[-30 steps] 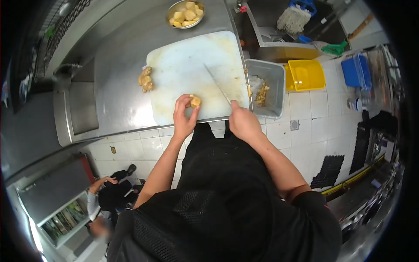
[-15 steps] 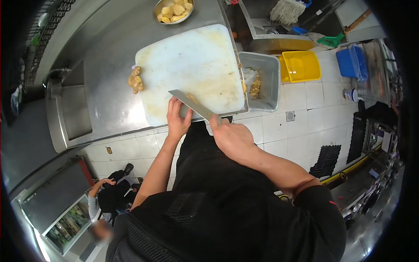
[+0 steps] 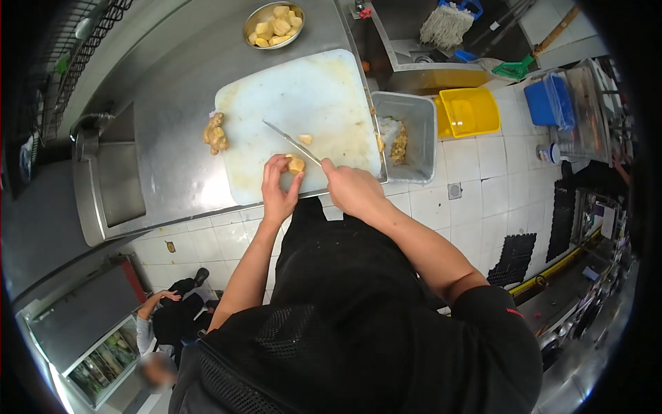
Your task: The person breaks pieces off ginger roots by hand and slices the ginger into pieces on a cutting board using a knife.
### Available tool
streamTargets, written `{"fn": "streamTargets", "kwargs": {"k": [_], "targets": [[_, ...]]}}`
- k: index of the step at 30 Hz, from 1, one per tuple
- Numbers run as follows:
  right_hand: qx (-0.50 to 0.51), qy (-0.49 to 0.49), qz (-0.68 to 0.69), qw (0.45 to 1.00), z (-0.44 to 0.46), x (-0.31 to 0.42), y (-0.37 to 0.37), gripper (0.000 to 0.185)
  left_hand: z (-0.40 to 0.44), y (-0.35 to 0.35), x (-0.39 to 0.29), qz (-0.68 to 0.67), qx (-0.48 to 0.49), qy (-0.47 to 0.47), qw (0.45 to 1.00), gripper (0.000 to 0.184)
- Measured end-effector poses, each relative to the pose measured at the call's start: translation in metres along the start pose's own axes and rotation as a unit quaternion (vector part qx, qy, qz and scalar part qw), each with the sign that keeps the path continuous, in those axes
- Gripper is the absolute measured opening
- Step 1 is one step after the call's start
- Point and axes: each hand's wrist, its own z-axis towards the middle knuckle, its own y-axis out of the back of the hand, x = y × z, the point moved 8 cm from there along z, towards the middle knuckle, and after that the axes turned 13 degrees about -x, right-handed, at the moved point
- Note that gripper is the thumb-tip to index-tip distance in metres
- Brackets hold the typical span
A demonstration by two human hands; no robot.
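My right hand (image 3: pixel 349 188) is closed round the handle of a kitchen knife (image 3: pixel 290 141), whose blade stands nearly edge-down on the white cutting board (image 3: pixel 296 86). Left of the blade, my left hand (image 3: pixel 278 191) grips a peeled piece of ginger (image 3: pixel 296 164) between thumb and fingers. A small cut piece of ginger (image 3: pixel 305 139) lies on the board just beyond the blade. An unpeeled ginger root (image 3: pixel 216 134) rests at the board's left edge. Beyond the board, a metal bowl (image 3: pixel 246 32) holds several peeled ginger pieces.
Right of the steel counter (image 3: pixel 172 138) stands a grey bin (image 3: pixel 420 165) with peelings inside. Beside it are a yellow bucket (image 3: pixel 483 124) and a mop (image 3: pixel 447 29). A sink basin (image 3: pixel 124 179) is at the left. Another person (image 3: pixel 176 314) sits at the lower left.
The blade has turned from showing its flat side to standing nearly edge-down. A small ginger piece now lies apart beyond it, and the piece under my left hand has come into view.
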Motion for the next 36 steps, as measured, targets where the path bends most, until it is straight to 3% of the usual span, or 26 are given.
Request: {"fn": "streamTargets", "kwargs": {"k": [10,16,22,25,28,31,32,34,36], "targets": [[-0.057,0.068,-0.053,0.995,-0.044,0.021,0.001,0.03,-0.007,-0.006,0.003,0.04,0.001,-0.017,0.999,0.036],[-0.005,0.029,-0.012,0.999,-0.034,0.021,-0.013,0.031,-0.008,-0.009,0.009,0.055,-0.001,0.002,0.999,0.035],[-0.07,0.022,0.169,0.983,0.034,-0.006,-0.035,0.023,0.001,-0.006,0.002,0.065,-0.012,-0.016,0.998,0.031],[-0.037,-0.063,0.265,0.962,0.026,-0.033,-0.033,0.029,0.008,-0.003,0.003,0.065,-0.006,0.056,0.996,0.028],[-0.093,-0.142,0.287,0.943,-0.006,-0.069,-0.025,0.029,0.025,-0.002,0.014,0.1,0.008,0.071,0.992,0.033],[-0.217,-0.167,0.268,0.924,-0.041,-0.097,-0.001,0.025,0.035,-0.007,0.014,0.2,0.107,0.154,0.962,0.059],[-0.208,-0.171,0.264,0.926,-0.045,-0.098,-0.001,0.025,0.039,-0.004,0.014,0.198,0.109,0.164,0.96,0.059],[-0.292,-0.18,0.173,0.923,-0.06,-0.095,0.027,0.022,0.035,0.003,0.009,0.259,0.191,0.225,0.92,0.062],[-0.314,-0.179,0.178,0.915,-0.063,-0.086,0.032,0.02,0.032,0.01,0.009,0.292,0.192,0.175,0.921,0.054]]}}
